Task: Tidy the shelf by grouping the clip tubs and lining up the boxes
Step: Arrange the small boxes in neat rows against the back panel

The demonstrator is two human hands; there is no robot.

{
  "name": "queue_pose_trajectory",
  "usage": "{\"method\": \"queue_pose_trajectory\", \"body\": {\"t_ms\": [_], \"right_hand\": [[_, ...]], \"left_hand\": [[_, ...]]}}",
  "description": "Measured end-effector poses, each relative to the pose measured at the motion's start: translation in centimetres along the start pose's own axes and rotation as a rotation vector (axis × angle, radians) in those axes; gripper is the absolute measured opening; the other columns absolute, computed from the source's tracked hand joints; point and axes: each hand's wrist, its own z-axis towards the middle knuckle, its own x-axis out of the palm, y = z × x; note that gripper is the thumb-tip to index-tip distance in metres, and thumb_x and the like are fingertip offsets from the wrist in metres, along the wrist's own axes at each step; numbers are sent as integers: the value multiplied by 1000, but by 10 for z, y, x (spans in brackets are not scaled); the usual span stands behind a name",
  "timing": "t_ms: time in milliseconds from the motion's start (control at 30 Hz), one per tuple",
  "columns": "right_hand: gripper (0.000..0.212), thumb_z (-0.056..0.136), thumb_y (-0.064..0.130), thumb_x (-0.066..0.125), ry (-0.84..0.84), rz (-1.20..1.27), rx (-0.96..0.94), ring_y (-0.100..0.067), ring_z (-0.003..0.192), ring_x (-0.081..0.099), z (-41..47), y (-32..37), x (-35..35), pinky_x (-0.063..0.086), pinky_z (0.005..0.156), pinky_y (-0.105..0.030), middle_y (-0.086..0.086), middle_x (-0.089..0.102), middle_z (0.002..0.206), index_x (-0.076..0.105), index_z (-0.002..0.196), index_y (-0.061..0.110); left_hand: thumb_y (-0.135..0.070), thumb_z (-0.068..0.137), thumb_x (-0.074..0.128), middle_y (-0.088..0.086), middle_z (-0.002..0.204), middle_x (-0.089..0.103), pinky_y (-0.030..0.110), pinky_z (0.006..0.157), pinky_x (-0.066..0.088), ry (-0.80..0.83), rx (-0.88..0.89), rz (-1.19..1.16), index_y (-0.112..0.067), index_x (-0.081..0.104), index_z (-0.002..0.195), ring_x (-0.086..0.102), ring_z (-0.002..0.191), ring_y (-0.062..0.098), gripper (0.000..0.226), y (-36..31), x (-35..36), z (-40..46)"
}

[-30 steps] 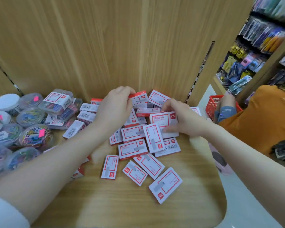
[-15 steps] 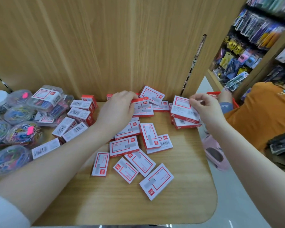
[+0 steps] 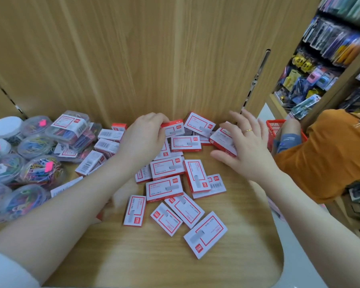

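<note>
On the wooden shelf (image 3: 227, 265), against its wood-grain back panel (image 3: 154, 59), small red-and-white boxes (image 3: 167, 168) lie scattered in a loose heap, most flat with their labels up and turned at different angles. Near the front edge, one box (image 3: 205, 234) lies apart from the others, tilted diagonally.

At the back of the heap, the left hand (image 3: 142, 140) reaches in with its fingers (image 3: 156, 119) curled over the red top edge of a box (image 3: 173, 128) standing against the back panel; the fingers grip that box. Just beside it, another box (image 3: 199, 124) leans against the panel.

The right hand (image 3: 244, 146) is spread with its fingers (image 3: 240, 121) extended and apart, resting over a tilted box (image 3: 221, 140) at the right end of the heap. They touch it but do not close around it. A gold ring (image 3: 248, 130) sits on one finger.

To the left, clear round clip tubs (image 3: 42, 169) full of coloured paper clips crowd together, some carrying pink tags. A rectangular clear tub (image 3: 71, 127) with a white label rests tilted on top of them, and a white-lidded tub (image 3: 5, 126) stands at the far left.

Beyond the shelf's right edge, another person in an orange top (image 3: 328, 154) stands beside a red basket (image 3: 275, 126), with racks of packaged stationery (image 3: 320, 59) behind.
</note>
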Motion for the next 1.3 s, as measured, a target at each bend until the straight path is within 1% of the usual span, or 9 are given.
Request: {"method": "queue_pose_trajectory", "body": {"t_ms": [100,233,600,700,800,900,1033,1167,1300], "right_hand": [[43,88,34,50,-52,44,-115,-34,119,47,28,26,-5,30,99,-34,-13,55,126,55,119,5],[33,90,9,46,101,-123,-3,-34,109,48,67,44,5,37,84,-41,-15,52,119,49,123,6],[22,91,13,44,411,-69,-79,-27,103,52,65,45,14,45,82,-39,-9,58,114,56,110,13],[22,92,9,42,243,33,-60,-29,98,56,61,43,8,47,80,-42,-9,60,108,59,106,11],[19,92,8,44,110,233,-154,-27,93,58,58,52,1,47,78,-41,-8,62,100,61,100,9],[31,93,27,39,274,305,-283,-22,102,56,53,73,1,41,85,-33,-5,61,112,59,111,10],[45,93,38,43,419,162,-475,-21,127,43,58,99,16,32,103,-34,-4,45,141,46,132,15],[34,93,25,43,460,-38,-561,-28,114,50,74,119,29,41,90,-38,-7,54,126,51,125,17],[37,93,30,42,474,-138,-612,-26,114,45,80,118,30,42,90,-40,-2,49,136,50,128,23]], "left_hand": [[-12,89,49,6,105,62,35,83,43,-34,0,-22,-9,59,106,54,101,24,20,13,-9,4],[-14,88,51,4,104,63,34,83,45,-29,8,-37,-11,60,106,56,99,22,20,24,-22,2],[-11,89,53,5,110,62,38,90,45,262,193,-41,-14,61,115,56,105,22,27,30,-9,-8],[-12,91,53,3,122,56,35,95,44,304,217,-59,-17,55,125,52,113,19,35,24,-4,-8],[-6,88,52,3,126,55,24,97,39,241,213,-114,-15,52,129,52,114,18,42,28,-16,-7],[6,85,44,7,118,62,16,87,33,69,95,-109,-10,58,121,56,108,22,41,48,-37,-1],[5,87,44,8,105,68,22,86,39,8,40,-40,-6,64,110,60,102,23,32,70,-54,7],[4,88,44,7,105,68,26,88,42,50,60,-25,-8,65,109,60,101,22,32,80,-55,11],[-1,89,48,6,106,66,25,88,40,214,157,9,-10,64,110,57,102,22,28,89,-51,3]]}}
